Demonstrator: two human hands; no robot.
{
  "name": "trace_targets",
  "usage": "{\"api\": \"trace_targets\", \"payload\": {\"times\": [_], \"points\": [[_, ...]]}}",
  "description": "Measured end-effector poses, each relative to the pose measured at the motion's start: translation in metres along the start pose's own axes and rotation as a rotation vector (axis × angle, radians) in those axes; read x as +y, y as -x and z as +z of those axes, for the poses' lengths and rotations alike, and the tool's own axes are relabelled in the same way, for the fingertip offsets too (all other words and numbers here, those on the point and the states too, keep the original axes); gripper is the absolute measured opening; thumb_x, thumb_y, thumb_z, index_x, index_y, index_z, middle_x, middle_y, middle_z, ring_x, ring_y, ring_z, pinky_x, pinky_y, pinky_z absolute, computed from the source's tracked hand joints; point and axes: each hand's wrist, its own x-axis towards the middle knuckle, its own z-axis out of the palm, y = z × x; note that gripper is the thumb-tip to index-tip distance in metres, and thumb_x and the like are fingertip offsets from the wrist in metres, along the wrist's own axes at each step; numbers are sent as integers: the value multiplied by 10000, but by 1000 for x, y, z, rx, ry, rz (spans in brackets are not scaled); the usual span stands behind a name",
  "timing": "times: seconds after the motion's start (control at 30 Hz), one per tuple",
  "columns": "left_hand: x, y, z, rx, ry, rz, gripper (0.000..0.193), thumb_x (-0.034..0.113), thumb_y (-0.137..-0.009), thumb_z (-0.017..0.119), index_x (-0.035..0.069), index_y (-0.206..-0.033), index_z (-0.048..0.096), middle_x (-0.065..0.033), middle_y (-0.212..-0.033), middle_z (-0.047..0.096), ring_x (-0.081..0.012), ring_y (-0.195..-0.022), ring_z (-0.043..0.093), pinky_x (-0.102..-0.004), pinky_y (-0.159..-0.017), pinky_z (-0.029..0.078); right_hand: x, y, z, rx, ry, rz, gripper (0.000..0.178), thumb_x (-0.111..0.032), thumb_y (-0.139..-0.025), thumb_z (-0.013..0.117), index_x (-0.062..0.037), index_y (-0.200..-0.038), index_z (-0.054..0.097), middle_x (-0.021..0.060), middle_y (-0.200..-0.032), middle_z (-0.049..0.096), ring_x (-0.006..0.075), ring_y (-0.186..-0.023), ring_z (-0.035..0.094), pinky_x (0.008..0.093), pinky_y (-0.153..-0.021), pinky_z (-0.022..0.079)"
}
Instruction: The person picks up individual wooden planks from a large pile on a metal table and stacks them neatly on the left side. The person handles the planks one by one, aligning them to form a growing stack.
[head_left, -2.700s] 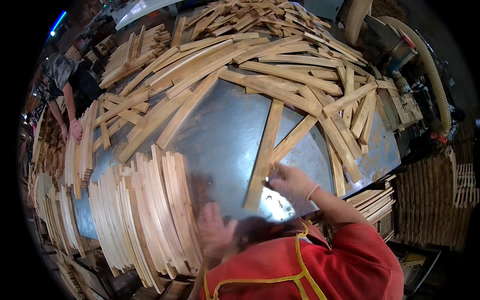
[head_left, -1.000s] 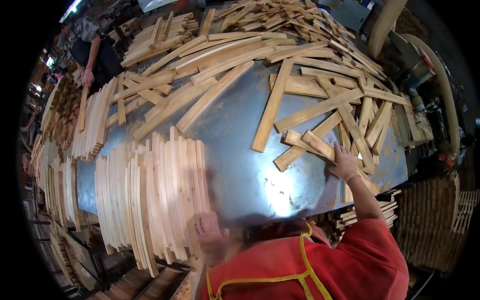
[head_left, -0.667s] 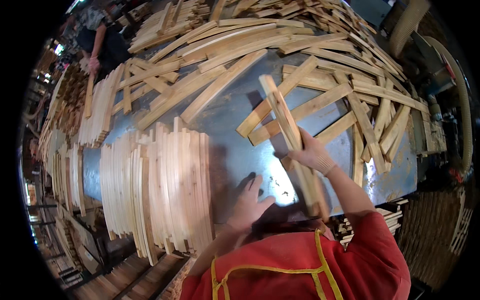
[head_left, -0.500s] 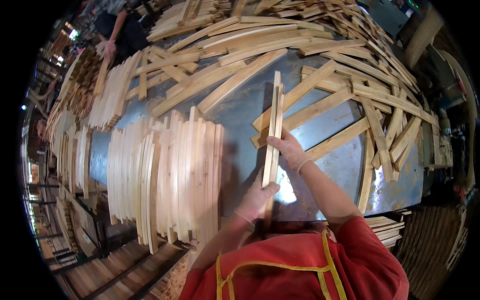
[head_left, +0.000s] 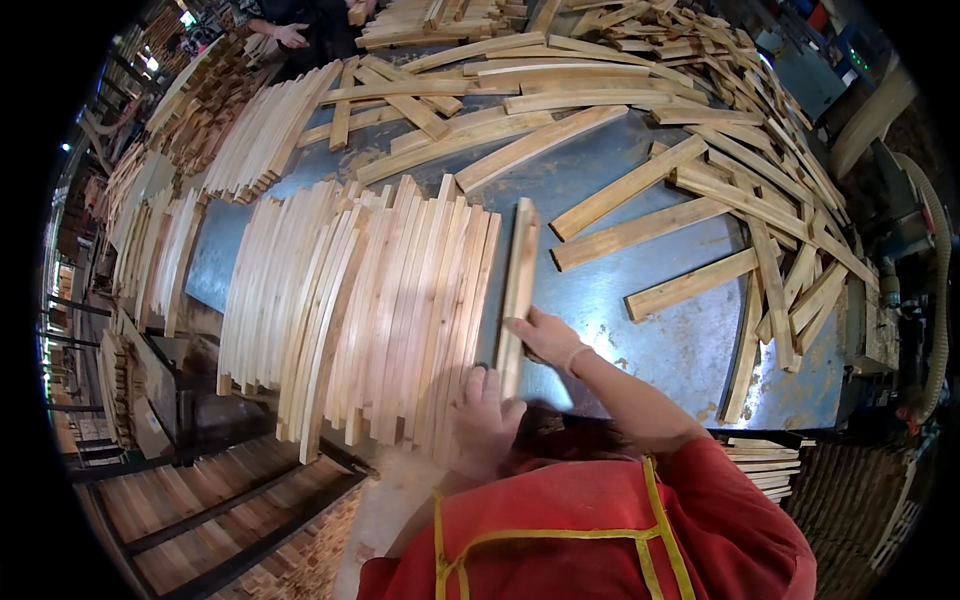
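My right hand (head_left: 548,338) is closed round the lower half of a pale wooden slat (head_left: 520,255), its thumb across the top. This slat stands nearly lengthwise to me, just right of a tight row of similar slats (head_left: 400,300), with a narrow gap between them. My left hand (head_left: 484,415) is at the near right corner of the row, fingers against the slat ends and thumb apart. It grips no slat that I can see. Both hands seem to wear thin, pale gloves.
Loose wooden boards (head_left: 640,235) lie crisscrossed on the blue-grey metal table (head_left: 600,350), heaped at the back and right. Another slat row (head_left: 270,130) stands at the far left. A co-worker's hand (head_left: 290,36) shows beyond it. A dark metal frame (head_left: 190,410) stands at the lower left.
Both hands have moved left toward the row, bringing the slat close to its right side. My left hand has let go of the slat. The view has shifted; the co-worker's hand has lifted.
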Motion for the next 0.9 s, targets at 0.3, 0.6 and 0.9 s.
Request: {"api": "trace_targets", "payload": {"times": [0.3, 0.6, 0.9], "points": [[-31, -19, 23, 30, -518, 35, 882, 385, -786, 796, 45, -1531, 471, -200, -1543, 470, -436, -1447, 413, -597, -1184, 336, -19, -44, -99, 179, 240, -254, 557, -443, -918, 715, -67, -1323, 655, 189, -1041, 769, 355, -918, 735, 455, -828, 572], [-23, -23, 26, -24, -562, -5, 957, 367, -758, 821, 60, -1575, 429, -210, -1604, 403, -470, -1488, 360, -660, -1184, 314, 41, -119, -289, 601, 1302, -301, 559, -119, -898, 708, -171, -1443, 593, 77, -1373, 664, 351, -1302, 609, 454, -1021, 536], [-26, -21, 23, -34, -463, -38, 941, 420, -755, 847, 138, -1572, 475, -175, -1608, 423, -430, -1482, 395, -628, -1181, 338, -81, -33, -272, 241, 1138, -397, 671, -309, -838, 843, -137, -1443, 609, 145, -1263, 693, 358, -1190, 650, 450, -1021, 526]]}}
